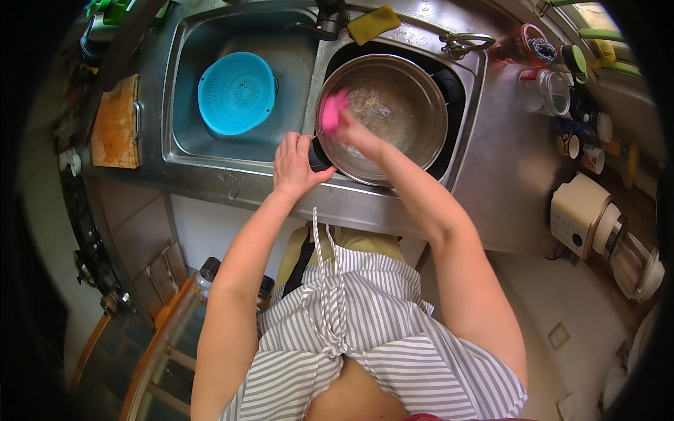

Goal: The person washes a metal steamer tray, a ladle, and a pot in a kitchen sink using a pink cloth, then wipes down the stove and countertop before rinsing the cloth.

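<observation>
A large round stainless steel pot [416,79] with murky water in it sits over the right sink basin. Against the inner left side of the pot, my right hand [355,134] holds a pink cloth or sponge [333,111], blurred by motion. My left hand [297,166] is at the pot's lower left, fingers spread over the divider and front edge of the sink, thumb close to the rim. Nothing shows in its grasp. A blue plastic colander [237,93] lies in the left sink basin [292,116].
A faucet [330,21] and a yellow-green sponge [374,24] are behind the pot. A wooden cutting board [116,123] lies at the left. Jars, cups and a blender [582,216] line the right side. A metal fitting [466,43] stands at the back right.
</observation>
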Demonstrator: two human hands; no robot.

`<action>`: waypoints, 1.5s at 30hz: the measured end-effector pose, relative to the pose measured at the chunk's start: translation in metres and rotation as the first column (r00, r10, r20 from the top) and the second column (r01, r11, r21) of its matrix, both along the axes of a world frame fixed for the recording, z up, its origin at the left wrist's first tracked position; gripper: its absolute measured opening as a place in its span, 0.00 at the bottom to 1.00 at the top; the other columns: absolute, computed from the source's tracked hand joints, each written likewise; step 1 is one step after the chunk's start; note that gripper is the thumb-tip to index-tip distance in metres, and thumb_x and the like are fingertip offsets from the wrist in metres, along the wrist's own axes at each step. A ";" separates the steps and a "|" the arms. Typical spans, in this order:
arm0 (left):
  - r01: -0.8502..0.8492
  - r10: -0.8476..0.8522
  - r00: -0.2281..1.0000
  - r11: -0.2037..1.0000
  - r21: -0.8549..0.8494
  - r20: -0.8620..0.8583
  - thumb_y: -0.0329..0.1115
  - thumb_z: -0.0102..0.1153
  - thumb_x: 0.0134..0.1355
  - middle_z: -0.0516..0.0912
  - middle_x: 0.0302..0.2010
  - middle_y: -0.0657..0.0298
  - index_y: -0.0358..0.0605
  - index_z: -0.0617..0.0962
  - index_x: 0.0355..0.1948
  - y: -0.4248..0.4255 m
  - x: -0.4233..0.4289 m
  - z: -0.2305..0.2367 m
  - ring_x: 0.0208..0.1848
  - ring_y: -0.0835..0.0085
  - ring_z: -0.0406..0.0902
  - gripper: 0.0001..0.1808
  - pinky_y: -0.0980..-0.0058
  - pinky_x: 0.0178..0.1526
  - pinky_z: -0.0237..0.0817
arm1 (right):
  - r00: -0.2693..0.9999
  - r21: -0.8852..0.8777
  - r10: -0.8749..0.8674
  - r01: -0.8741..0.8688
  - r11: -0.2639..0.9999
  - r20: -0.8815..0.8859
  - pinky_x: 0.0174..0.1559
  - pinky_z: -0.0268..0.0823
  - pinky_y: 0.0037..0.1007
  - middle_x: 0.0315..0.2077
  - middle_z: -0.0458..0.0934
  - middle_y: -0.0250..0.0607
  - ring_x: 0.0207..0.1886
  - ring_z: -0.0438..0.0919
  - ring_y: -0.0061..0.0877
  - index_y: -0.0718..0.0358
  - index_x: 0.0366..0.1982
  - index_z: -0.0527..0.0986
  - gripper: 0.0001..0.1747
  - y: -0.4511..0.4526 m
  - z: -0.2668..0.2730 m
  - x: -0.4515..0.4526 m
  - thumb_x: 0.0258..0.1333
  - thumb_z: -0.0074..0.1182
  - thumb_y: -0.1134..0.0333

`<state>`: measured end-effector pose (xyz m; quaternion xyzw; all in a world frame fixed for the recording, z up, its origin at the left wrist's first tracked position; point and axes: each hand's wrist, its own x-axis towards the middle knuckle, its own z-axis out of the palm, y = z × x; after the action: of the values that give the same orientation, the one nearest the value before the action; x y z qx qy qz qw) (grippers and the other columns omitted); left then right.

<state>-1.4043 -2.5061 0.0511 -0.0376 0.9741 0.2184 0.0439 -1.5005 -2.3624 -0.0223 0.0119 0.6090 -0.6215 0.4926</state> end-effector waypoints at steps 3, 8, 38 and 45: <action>-0.005 0.005 1.000 1.000 0.010 -0.003 0.46 0.71 0.30 0.66 0.39 0.58 0.44 0.70 0.43 0.001 -0.003 -0.001 0.45 0.60 0.66 0.38 0.65 0.47 0.60 | 0.790 0.105 0.435 -0.435 0.894 -0.432 0.48 0.64 0.36 0.55 0.65 0.48 0.54 0.68 0.32 0.58 0.60 0.59 0.35 0.040 -0.017 0.009 0.44 0.44 0.72; -0.005 0.005 1.000 1.000 0.023 -0.006 0.45 0.71 0.30 0.66 0.38 0.58 0.44 0.69 0.43 0.001 -0.003 0.000 0.44 0.60 0.66 0.37 0.65 0.46 0.60 | 0.886 0.207 0.391 -0.345 0.915 -0.249 0.47 0.68 0.42 0.34 0.78 0.49 0.40 0.78 0.37 0.66 0.45 0.71 0.19 0.009 0.020 -0.022 0.49 0.42 0.71; 0.009 -0.008 1.000 0.999 0.044 -0.029 0.45 0.71 0.30 0.66 0.39 0.58 0.44 0.69 0.43 0.004 -0.004 0.003 0.45 0.59 0.66 0.37 0.64 0.47 0.61 | 0.366 -0.197 -0.745 0.930 0.309 0.558 0.42 0.63 0.34 0.33 0.72 0.33 0.40 0.69 0.32 0.58 0.34 0.68 0.13 0.006 -0.024 -0.074 0.45 0.50 0.63; -0.029 0.029 1.000 0.999 0.044 -0.007 0.44 0.71 0.30 0.67 0.39 0.57 0.43 0.69 0.42 0.002 -0.003 0.004 0.45 0.58 0.67 0.37 0.63 0.47 0.61 | 0.853 0.121 0.467 -0.451 0.884 -0.232 0.51 0.60 0.35 0.49 0.72 0.40 0.54 0.68 0.31 0.45 0.54 0.69 0.27 0.052 -0.003 0.017 0.53 0.48 0.45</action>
<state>-1.4073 -2.5045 0.0555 -0.0498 0.9686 0.2405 0.0378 -1.4830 -2.3100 -0.0250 -0.1983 0.6712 -0.4629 0.5439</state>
